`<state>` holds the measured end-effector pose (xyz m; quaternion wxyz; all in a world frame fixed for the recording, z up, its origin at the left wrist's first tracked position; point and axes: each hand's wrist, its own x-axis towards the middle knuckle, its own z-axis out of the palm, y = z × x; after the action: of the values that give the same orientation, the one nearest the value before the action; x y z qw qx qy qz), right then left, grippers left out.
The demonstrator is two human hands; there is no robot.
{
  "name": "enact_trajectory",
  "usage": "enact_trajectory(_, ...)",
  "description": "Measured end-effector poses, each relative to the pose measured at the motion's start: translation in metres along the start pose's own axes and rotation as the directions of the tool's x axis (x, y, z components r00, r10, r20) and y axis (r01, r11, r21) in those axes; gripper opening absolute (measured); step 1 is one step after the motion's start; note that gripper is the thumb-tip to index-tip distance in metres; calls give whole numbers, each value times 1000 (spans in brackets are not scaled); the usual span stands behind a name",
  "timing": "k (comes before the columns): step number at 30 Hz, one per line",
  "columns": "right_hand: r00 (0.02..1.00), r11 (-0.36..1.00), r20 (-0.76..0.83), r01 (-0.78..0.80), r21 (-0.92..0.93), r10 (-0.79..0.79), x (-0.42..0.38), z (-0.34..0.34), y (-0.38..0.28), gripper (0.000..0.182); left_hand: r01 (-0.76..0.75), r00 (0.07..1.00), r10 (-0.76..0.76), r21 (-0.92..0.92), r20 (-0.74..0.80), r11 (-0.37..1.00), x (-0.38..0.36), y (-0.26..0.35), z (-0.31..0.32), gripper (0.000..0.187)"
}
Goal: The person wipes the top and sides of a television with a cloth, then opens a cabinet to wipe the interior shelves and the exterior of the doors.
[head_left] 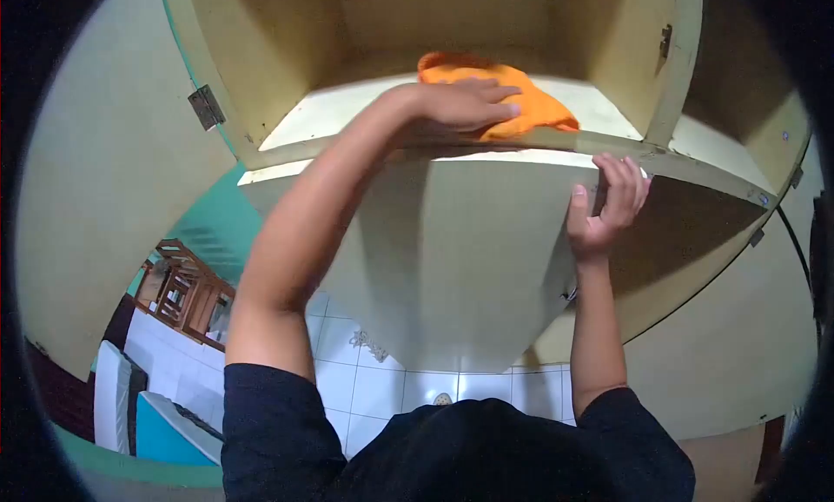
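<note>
An orange cloth [543, 111] lies bunched on the pale shelf [599, 107] of an open cabinet. Across it rests my left hand [469, 104], palm down with the fingers pointing right, pressing on the cloth. Below the shelf is a pale cabinet door [486, 259], its top edge just under the shelf's front edge. My right hand [611, 194] is at the door's upper right corner, with its fingertips over the top edge and its thumb on the front face.
Open doors stand at the left [104, 155] and the lower right [721, 328]. A metal hinge [207, 108] is on the left frame. A wooden chair [187, 293] stands on the white tiled floor [378, 391] at the lower left.
</note>
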<state>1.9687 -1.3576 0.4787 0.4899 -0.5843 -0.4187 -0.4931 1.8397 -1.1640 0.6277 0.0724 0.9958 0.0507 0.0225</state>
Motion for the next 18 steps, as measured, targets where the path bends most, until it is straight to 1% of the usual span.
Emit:
enact_trajectory(3, 1000, 1000, 25, -15, -7, 15, 1, -4, -2, 38, -100, 993, 97, -50, -66, 994, 14, 18, 6, 71)
enact_trajectory(4, 1000, 1000, 6, 4, -27, -4, 1, -4, 0, 37, -91, 992, 77, -153, -100, 984, 13, 19, 9, 70)
enact_trajectory(5, 1000, 1000, 28, 1, -16, -1, 4, -7, 0, 36, -154, 964, 116, -147, -240, 977, 7, 20, 12, 67)
enact_trajectory(6, 999, 1000, 49, -2, -5, 2, 9, -11, -1, 35, -213, 914, 153, -125, -375, 969, 2, 20, 16, 63)
enact_trajectory(7, 999, 1000, 47, 6, 14, -6, 14, -14, -4, 34, -144, 870, 193, 142, -453, 979, -7, 15, 14, 61)
enact_trajectory(8, 999, 999, 30, 16, 47, -17, 18, -16, -5, 33, -40, 820, 254, 391, -512, 920, -29, 19, 8, 58)
enact_trajectory(9, 1000, 997, 15, 25, 79, -26, 21, -17, -6, 33, 12, 763, 279, 444, -584, 896, -53, 24, 2, 52)
enact_trajectory(11, 991, 985, -20, 136, 101, -135, 38, -20, -18, 31, 80, 625, 315, 460, -714, 884, -93, 22, -2, 42)
enact_trajectory(12, 985, 977, -22, 174, 125, -173, 49, -21, -25, 31, 138, 560, 280, 422, -780, 896, -114, 18, -2, 37)
enact_trajectory(13, 977, 964, 11, 208, 168, -212, 61, -20, -34, 30, 176, 480, 297, 423, -825, 889, -132, 8, -2, 32)
enact_trajectory(14, 976, 940, 59, 184, 286, -209, 71, -12, -38, 31, 270, 367, 257, 366, -894, 890, -151, -2, 6, 25)
enact_trajectory(15, 960, 921, 135, 189, 342, -247, 82, -7, -44, 32, 330, 277, 207, 295, -938, 897, -169, -15, 14, 16)
enact_trajectory(16, 945, 913, 208, 164, 372, -255, 90, 2, -49, 34, 351, 133, 256, 288, -957, 891, -186, -36, 26, 11)
enact_trajectory(17, 924, 905, 279, 137, 402, -264, 97, 12, -53, 37, 322, -19, 209, 192, -978, 927, -202, -58, 43, 13)
enact_trajectory(18, 885, 916, 376, 123, 382, -276, 100, 26, -51, 42, 338, -175, 194, 126, -965, 933, -218, -84, 63, 16)
